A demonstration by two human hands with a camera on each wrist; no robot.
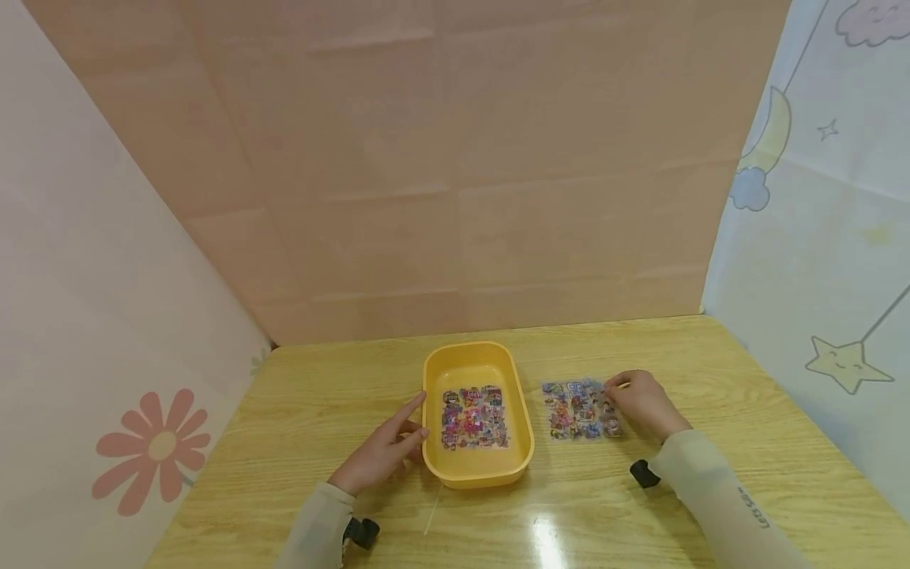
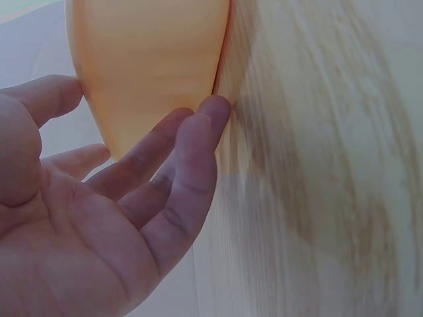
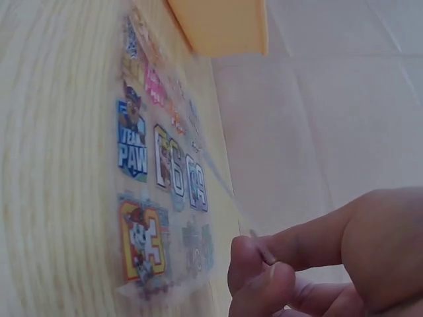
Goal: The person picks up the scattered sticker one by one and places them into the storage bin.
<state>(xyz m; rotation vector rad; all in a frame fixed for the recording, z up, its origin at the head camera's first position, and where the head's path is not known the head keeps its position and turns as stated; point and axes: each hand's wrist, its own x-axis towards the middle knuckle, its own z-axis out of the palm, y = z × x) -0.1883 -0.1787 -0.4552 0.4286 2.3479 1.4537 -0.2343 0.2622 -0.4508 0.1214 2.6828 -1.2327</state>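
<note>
A yellow plastic tray point(image 1: 478, 479) stands on the wooden table, with a sheet of colorful cartoon stickers point(image 1: 475, 419) lying flat inside it. My left hand point(image 1: 384, 452) is at the tray's left side, its loosely bent fingers touching the outer wall and the thumb at the rim. To the right of the tray is a second clear sticker sheet point(image 1: 579, 409), printed with cartoon dogs and numbers. My right hand point(image 1: 645, 403) pinches its far right corner between thumb and finger. In the right wrist view that corner is raised off the table.
The wooden table point(image 1: 341, 395) reaches back to a pink-beige backdrop point(image 1: 455, 197). Pale printed panels stand at the left point(image 1: 107, 316) and right point(image 1: 817, 261). A bright glare patch lies on the table in front of the tray.
</note>
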